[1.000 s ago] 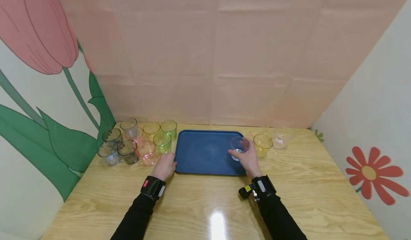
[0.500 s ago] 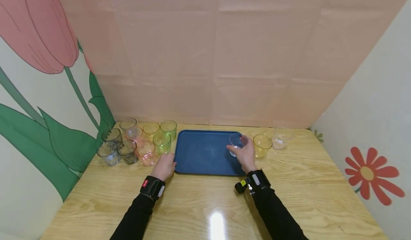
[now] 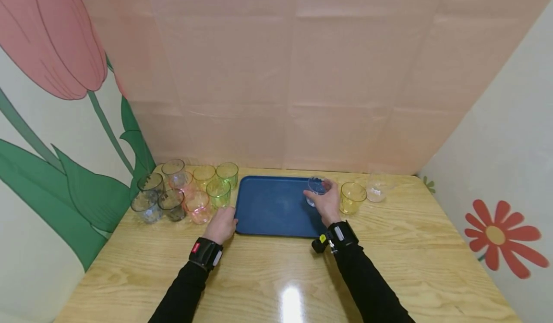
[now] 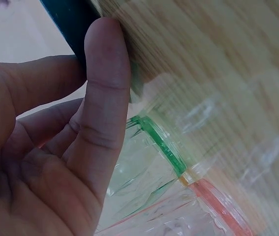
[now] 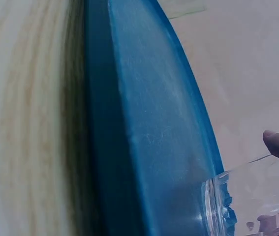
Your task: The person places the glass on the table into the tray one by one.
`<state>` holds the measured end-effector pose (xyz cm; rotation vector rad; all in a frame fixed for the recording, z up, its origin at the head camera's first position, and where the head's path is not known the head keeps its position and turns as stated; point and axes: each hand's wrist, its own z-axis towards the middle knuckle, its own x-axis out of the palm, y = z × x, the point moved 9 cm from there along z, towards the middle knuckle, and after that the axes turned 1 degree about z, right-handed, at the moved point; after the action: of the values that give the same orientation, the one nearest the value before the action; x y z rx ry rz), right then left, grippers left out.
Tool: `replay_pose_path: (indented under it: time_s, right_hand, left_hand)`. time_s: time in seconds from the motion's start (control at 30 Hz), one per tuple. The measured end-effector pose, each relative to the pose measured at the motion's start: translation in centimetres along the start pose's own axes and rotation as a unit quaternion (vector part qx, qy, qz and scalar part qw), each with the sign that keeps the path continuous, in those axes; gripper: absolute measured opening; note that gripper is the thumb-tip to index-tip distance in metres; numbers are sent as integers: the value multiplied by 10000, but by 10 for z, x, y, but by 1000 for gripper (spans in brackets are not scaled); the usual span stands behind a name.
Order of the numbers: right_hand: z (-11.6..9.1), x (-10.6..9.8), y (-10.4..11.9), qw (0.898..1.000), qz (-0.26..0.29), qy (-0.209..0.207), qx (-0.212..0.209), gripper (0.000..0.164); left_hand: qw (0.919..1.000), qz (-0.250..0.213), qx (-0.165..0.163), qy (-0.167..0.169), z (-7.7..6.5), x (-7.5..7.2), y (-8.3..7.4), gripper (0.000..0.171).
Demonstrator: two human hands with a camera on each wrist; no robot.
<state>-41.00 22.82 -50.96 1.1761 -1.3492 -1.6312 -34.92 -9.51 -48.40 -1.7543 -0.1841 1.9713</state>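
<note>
Drinking glasses, transparent, round-rimmed: twelve in all.

Left group, nine, on the pale wood-grain table point(image 3: 259, 275), beside the tray's left edge: two smoke-grey glasses point(image 3: 172, 203), two faintly bluish clear glasses point(image 3: 147, 208), two pink glasses point(image 3: 198, 207), two green glasses point(image 3: 219, 192), one yellow glass point(image 3: 204, 176). All upright, closely set.

Right pair, upright on the table, right of the tray: one amber-yellow glass point(image 3: 353, 198) and, just beyond it, one colourless glass point(image 3: 376, 189).

Held, one: a clear glass with a faint violet-blue tint point(image 3: 317, 185), above the tray's rear right corner; whether its base touches the tray cannot be told.

Tray, one: blue, rectangular, round-cornered, low-rimmed point(image 3: 272, 205), lying flat at the table's centre.

Hands, two. Left hand point(image 3: 221, 224): thumb and fingers closed together on the tray's front left edge, pinching it. Right hand point(image 3: 329, 205): thumb and fingers spread to the glass's width, curved round its sides and gripping it.

Black wristbands, two point(image 3: 206, 252); black sleeves, two point(image 3: 181, 289).

Backdrop: one creased peach sheet point(image 3: 276, 73).
</note>
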Motion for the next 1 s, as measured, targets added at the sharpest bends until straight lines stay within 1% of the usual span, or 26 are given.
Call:
replay_pose_path:
  time_s: [0.13,0.43,0.57,0.63,0.73,0.8,0.9,1.0]
  right_hand:
    - [3,3,-2,10000,91,-18,9,89]
    - [16,6,-6,9998,-155,-32,124,92]
    - [24,8,-10,9997,-195,-161,74,91]
    - [29,9,-15,9989,-391,-268,30,89]
    - [38,11,-24,9969,-714,-309,-74,89]
    - [43,12,-29,9963,-791,-300,-131,89]
    - [41,11,-24,9977,-550,-346,-169,88]
    - [42,9,-24,9974,-499,-485,-186,87]
  left_hand:
    - [10000,4,22,-7,0,1,0,4]
    - [9999,-94,-85,89,1,2,2,4]
    - [9998,-110,-90,117,1,3,3,4]
    - [9999,-107,-61,120,1,4,3,5]
    - [9999,-86,-1,97,0,3,2,5]
    - [9999,-85,1,95,0,2,1,5]
    - [9999,-72,4,103,0,2,1,4]
    - [9999,-46,13,102,0,1,1,4]
